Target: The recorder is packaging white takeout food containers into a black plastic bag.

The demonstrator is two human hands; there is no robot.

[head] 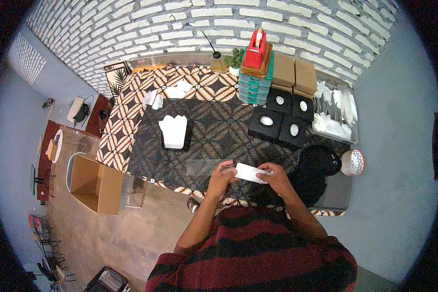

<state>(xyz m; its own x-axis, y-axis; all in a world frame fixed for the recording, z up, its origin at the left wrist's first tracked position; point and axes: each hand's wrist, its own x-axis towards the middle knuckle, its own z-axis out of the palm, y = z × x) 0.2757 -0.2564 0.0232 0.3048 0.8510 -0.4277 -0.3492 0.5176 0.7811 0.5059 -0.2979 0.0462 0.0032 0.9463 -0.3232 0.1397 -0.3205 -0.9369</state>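
Note:
My left hand (221, 179) and my right hand (275, 179) are close together above the near side of the table. Between them they hold a white rectangular piece (250, 173), one hand at each end. A sheet of clear plastic (203, 167) reaches leftward from my left hand; whether it is a bag or a loose film I cannot tell. Farther off to the left, a white item with a notched top edge (173, 132) lies over something black. Several white pieces of paper or cloth (153, 99) lie near the table's back left.
Black boxes with white oval labels (266, 120) stand at right, before teal drawers (253, 87) topped by a red tape dispenser (256, 51). Beside them are brown cartons (283, 71), a clear tray of white packets (354, 137) and a patterned bowl (352, 163). An open cardboard box (109, 189) stands left.

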